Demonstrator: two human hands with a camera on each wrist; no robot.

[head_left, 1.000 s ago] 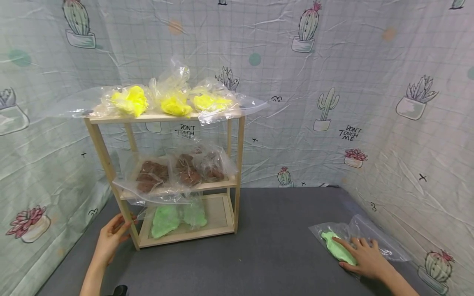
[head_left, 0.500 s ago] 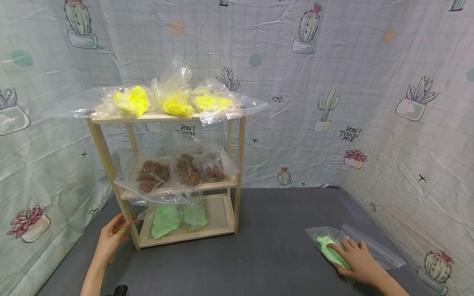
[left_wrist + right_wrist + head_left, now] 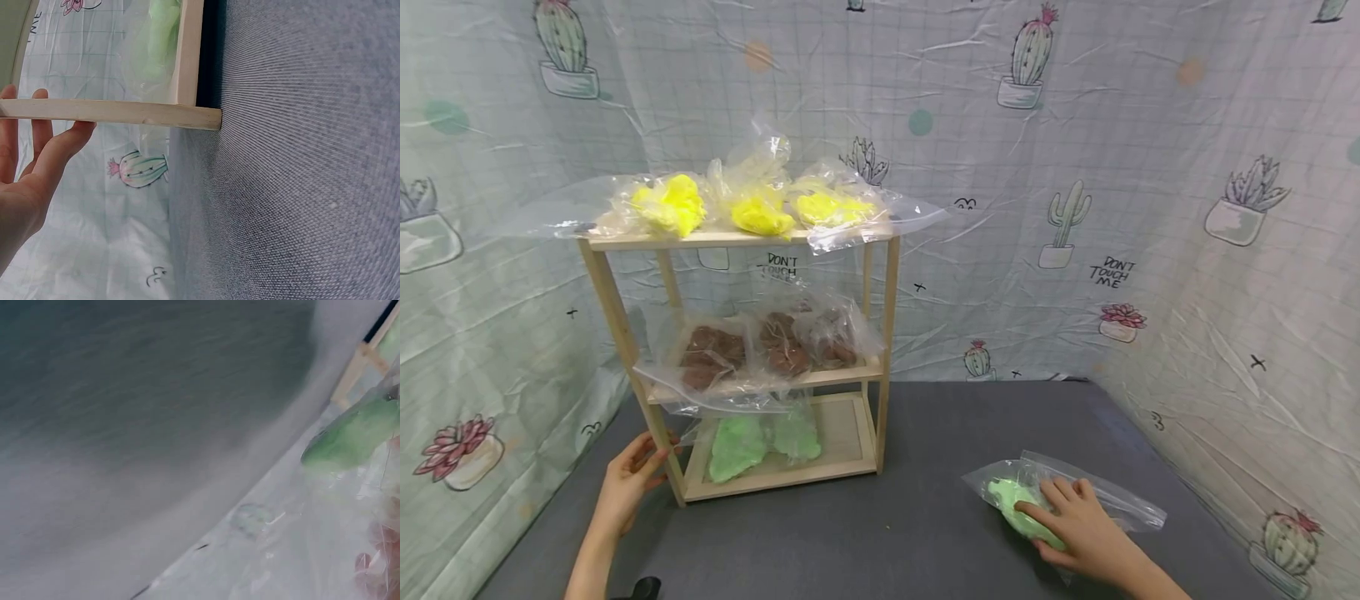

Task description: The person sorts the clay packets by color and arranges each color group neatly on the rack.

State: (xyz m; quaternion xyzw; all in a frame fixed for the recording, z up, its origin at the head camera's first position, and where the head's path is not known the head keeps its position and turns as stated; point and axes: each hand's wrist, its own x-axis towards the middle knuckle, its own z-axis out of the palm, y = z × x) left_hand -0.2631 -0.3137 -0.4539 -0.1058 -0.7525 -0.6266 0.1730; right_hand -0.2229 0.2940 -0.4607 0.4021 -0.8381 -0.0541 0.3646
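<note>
At the right of the head view my right hand (image 3: 1078, 533) grips a clear zip bag holding a soft light-green lump (image 3: 1018, 504), thumb on the near side and fingers over the top. The right wrist view catches the bagged green lump (image 3: 350, 437) at its right edge, with fingertips blurred behind plastic. My left hand (image 3: 628, 483) holds the front left post of a wooden shelf rack (image 3: 782, 482) low down. Up close in the left wrist view, the thumb lies on one side of the post (image 3: 125, 111) and fingers reach round the other.
Three bags with yellow lumps (image 3: 673, 204) lie on the rack's top board. Bags with brown lumps (image 3: 711, 354) fill the middle shelf, their plastic hanging over its edge. Two green-filled bags (image 3: 737, 450) sit at the bottom left. Cactus-print cloth (image 3: 1000, 292) encloses the dark table (image 3: 850, 550).
My right hand has carried the green bag leftward across the table, toward the rack. The left hand has stayed on the post, and the rack's contents look the same.
</note>
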